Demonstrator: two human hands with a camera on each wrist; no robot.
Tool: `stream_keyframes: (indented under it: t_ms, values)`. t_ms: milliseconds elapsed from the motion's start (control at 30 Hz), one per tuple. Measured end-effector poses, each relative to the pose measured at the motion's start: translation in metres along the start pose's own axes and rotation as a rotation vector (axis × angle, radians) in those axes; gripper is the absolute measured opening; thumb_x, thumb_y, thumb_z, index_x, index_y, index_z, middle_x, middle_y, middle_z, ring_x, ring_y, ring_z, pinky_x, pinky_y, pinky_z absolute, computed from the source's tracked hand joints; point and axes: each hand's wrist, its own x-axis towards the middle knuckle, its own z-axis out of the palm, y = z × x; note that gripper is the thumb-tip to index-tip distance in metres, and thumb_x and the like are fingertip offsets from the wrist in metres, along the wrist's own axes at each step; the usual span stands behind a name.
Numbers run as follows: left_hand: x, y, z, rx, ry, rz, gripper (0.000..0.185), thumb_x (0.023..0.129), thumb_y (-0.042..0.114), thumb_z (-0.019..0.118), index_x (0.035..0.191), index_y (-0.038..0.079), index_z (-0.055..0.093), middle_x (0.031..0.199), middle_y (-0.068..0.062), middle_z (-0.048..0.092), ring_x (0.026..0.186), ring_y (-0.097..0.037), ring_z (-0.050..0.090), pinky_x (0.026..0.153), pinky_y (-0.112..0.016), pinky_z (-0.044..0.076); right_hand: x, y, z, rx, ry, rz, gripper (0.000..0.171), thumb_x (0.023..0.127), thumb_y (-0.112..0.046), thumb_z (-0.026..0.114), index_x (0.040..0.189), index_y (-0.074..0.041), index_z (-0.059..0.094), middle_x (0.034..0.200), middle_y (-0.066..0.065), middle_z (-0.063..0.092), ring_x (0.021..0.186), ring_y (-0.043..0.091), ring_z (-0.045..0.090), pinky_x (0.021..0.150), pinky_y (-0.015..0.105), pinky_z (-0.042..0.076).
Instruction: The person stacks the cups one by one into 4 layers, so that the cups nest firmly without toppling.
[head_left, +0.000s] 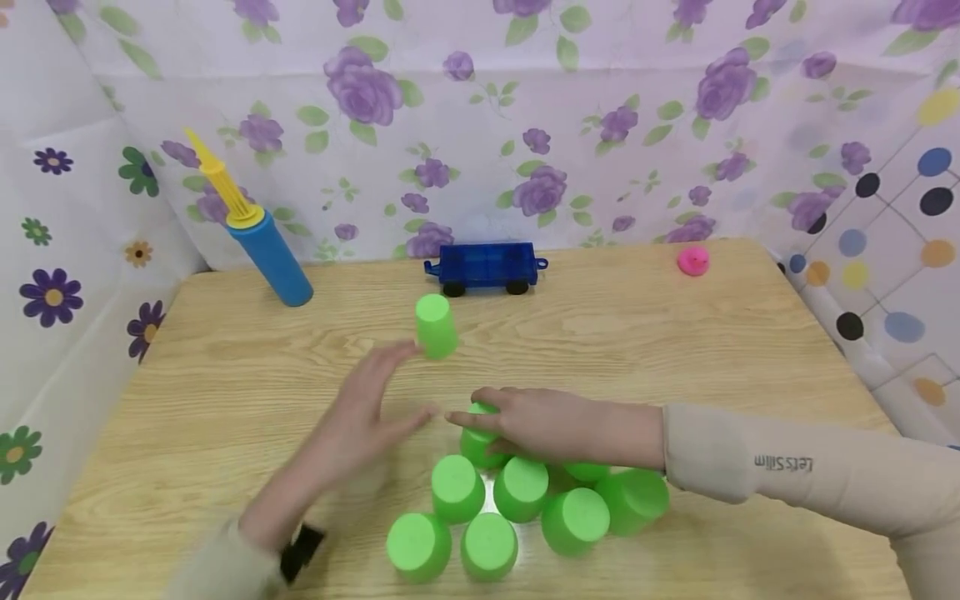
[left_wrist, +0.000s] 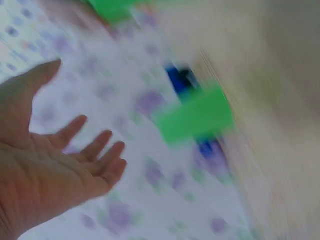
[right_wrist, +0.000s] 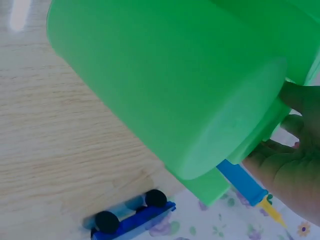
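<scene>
We've got our right hand [head_left: 551, 423] gripping one cup [head_left: 477, 445], our left hand [head_left: 352, 435] spread by the lone cup [head_left: 436, 327].

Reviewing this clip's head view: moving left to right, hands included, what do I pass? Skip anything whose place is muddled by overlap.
Blue-and-yellow pump → left hand → lone green cup → right hand → pink toy.

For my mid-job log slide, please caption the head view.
Right hand gripping a clustered green cup, open left hand near a lone green cup, blue wagon behind.
</scene>
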Motion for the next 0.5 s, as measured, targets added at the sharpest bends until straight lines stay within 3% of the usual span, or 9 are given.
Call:
stream_keyframes:
  t_ms: [100, 200, 333, 500]
  values:
    - [-0.039, 0.026, 0.008, 0.024, 0.048, 0.028, 0.062, 0.084, 0.038, 0.068, 0.139, 0.024, 0.041, 0.142, -0.001, 0.041, 0.130, -0.024, 0.038, 0.102, -0.055, 0.035, 0.000, 0.006, -0.006, 0.053, -0.011, -0.010, 0.057, 0.093, -0.029, 0.057, 0.145, -0.027, 0.033, 0.137, 0.009, 0.046, 0.111, 0.023, 0.056, 0.080, 0.028, 0.054]
    - [-0.066, 0.036, 0.021, 0.055, 0.127, 0.066, 0.058, 0.081, 0.033, 0.072, 0.133, 0.025, 0.048, 0.135, 0.003, 0.049, 0.123, -0.019, 0.047, 0.096, -0.048, 0.044, -0.001, 0.014, -0.015, 0.105, -0.002, -0.032, 0.056, 0.094, -0.028, 0.056, 0.145, -0.028, 0.034, 0.139, 0.009, 0.045, 0.116, 0.023, 0.053, 0.088, 0.033, 0.052]
    - [-0.083, 0.031, 0.040, 0.082, 0.280, 0.180, 0.055, 0.075, 0.026, 0.078, 0.124, 0.015, 0.057, 0.124, 0.000, 0.057, 0.111, -0.020, 0.056, 0.085, -0.042, 0.051, -0.005, 0.025, -0.027, 0.174, 0.065, -0.060, 0.057, 0.093, -0.031, 0.058, 0.144, -0.025, 0.035, 0.138, 0.003, 0.047, 0.117, 0.019, 0.053, 0.094, 0.034, 0.048]
    - [-0.090, 0.020, 0.057, 0.126, 0.418, 0.295, 0.045, 0.084, 0.039, 0.068, 0.117, 0.009, 0.061, 0.117, -0.004, 0.061, 0.100, -0.021, 0.061, 0.086, -0.028, 0.049, -0.015, 0.038, -0.035, 0.283, 0.186, -0.032, 0.064, 0.085, -0.034, 0.068, 0.138, -0.014, 0.039, 0.133, -0.001, 0.052, 0.118, 0.016, 0.053, 0.098, 0.034, 0.045]
